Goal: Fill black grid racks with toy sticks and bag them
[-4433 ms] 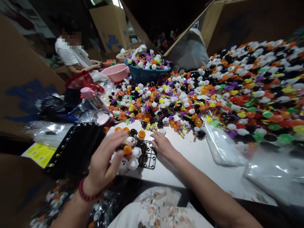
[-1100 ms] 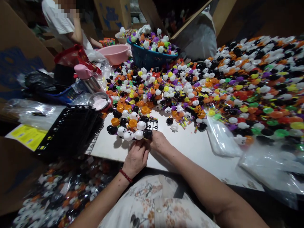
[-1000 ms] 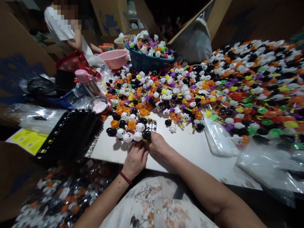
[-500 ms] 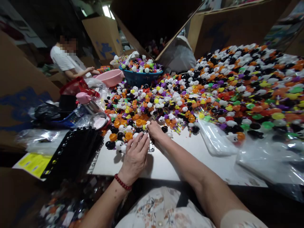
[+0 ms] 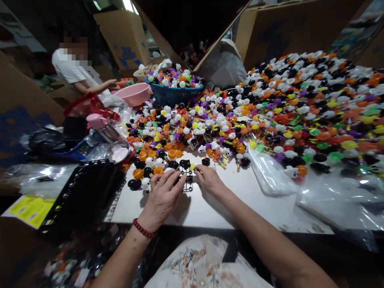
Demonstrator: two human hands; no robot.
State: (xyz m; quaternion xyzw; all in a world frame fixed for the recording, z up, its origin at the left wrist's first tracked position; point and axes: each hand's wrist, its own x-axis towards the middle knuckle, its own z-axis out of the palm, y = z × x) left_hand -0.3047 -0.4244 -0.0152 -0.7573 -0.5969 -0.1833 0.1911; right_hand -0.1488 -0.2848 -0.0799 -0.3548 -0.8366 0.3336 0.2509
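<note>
A black plastic rack [image 5: 188, 185] with a grid of openings lies on the white tabletop, partly under my left hand [image 5: 163, 194]. That hand's fingers are stretched out over the rack and the small figure-topped pieces [image 5: 146, 184] set in rows there. At the rack's right edge, my right hand [image 5: 210, 180] has its fingers bent together close to a small yellow top [image 5: 192, 166]; anything between its fingertips is hidden. A black figure top [image 5: 185, 164] is at the rack's far side, and another black top [image 5: 205, 161] lies just beyond my right hand.
A big heap of coloured figure-topped pieces [image 5: 288, 104] covers the table's back and right. Clear plastic bags [image 5: 271, 172] lie at right. Stacked black racks [image 5: 81, 196], a steel bowl [image 5: 127, 149] and a pink-lidded flask [image 5: 102, 125] stand left. Behind are a blue basin [image 5: 174, 95] and a person [image 5: 75, 72].
My right hand has drawn back toward me and to the right, exposing the yellow and black tops. My left hand has shifted slightly left. The whole view has moved a little.
</note>
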